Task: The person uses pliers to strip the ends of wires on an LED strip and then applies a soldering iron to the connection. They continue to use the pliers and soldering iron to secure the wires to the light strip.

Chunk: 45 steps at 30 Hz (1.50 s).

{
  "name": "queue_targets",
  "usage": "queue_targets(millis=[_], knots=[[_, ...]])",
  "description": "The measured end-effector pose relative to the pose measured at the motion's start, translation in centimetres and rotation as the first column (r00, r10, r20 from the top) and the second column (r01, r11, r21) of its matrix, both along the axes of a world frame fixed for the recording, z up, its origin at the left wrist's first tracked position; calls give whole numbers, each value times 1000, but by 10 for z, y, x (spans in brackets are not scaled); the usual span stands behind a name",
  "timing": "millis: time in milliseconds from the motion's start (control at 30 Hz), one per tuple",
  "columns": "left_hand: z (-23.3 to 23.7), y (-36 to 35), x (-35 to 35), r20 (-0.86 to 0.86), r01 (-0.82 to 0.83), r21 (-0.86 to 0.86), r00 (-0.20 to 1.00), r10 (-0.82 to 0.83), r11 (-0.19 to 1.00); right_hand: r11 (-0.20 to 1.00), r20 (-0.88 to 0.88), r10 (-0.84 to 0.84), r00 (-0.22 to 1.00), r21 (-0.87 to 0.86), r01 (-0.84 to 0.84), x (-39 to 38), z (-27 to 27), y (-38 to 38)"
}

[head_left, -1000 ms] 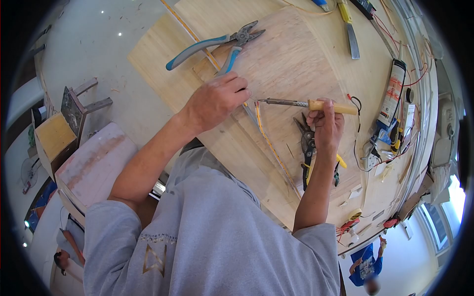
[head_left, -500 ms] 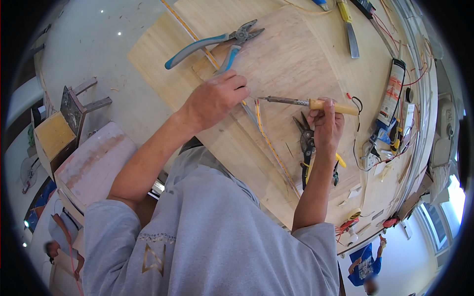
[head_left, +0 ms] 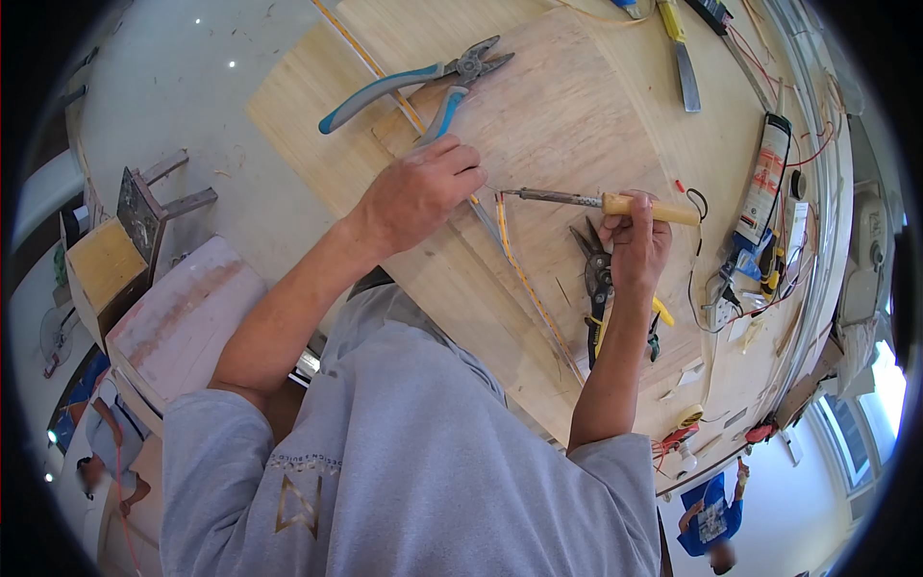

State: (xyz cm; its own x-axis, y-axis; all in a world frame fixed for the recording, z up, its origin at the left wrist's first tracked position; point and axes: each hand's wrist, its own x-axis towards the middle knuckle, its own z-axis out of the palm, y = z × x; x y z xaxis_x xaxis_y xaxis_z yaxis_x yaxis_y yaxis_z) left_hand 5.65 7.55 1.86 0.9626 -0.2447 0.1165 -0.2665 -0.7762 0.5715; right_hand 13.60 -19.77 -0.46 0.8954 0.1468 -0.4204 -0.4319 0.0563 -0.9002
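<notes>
My right hand (head_left: 636, 245) grips a soldering iron (head_left: 654, 208) by its wooden handle, with the metal tip pointing left. That tip is at the end of an LED strip (head_left: 524, 279) with a yellow-orange line, which runs down along the wooden board. Pinched shut just left of the tip, my left hand (head_left: 423, 192) holds what looks like a thin solder wire (head_left: 491, 189), only faintly visible. Blue-handled pliers (head_left: 471, 67) lie open above my left hand. Beside my right wrist lie dark-bladed snips (head_left: 598, 269) with black and yellow handles.
On the right of the workbench (head_left: 538, 385) lie a sealant tube (head_left: 764, 178), a scraper (head_left: 685, 72), a power strip (head_left: 719, 313) and loose wires. A wooden stool (head_left: 144, 226) stands at left. One person (head_left: 111, 433) is at lower left, another (head_left: 711, 514) at lower right.
Both my hands and the soldering iron hold almost the same position. In the background, the person at lower left has shifted slightly left and down.
</notes>
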Motion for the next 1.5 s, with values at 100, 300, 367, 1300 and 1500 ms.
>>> queue_targets(millis=[100, 300, 367, 1300, 1500], knots=[[0, 0, 0, 0, 4, -7, 1000, -4, 1000, 1000, 0, -3, 1000, 7, 3, -1, -1, 0], [0, 0, 1, -5, 11, 2, 1000, -11, 1000, 1000, -6, 0, 1000, -9, 0, 0, 0, 1], [-1, 0, 1, -6, 12, 2, 1000, -12, 1000, 1000, -3, -2, 1000, -4, 2, -1, -1, 1], [-2, 1, 3, -41, 21, -12, 999, -21, 1000, 1000, 19, -15, 1000, 21, 15, -1, -1, -1], [-4, 1, 2, -44, 24, -14, 999, -25, 1000, 1000, 17, -6, 1000, 23, 6, -1, -2, -2]])
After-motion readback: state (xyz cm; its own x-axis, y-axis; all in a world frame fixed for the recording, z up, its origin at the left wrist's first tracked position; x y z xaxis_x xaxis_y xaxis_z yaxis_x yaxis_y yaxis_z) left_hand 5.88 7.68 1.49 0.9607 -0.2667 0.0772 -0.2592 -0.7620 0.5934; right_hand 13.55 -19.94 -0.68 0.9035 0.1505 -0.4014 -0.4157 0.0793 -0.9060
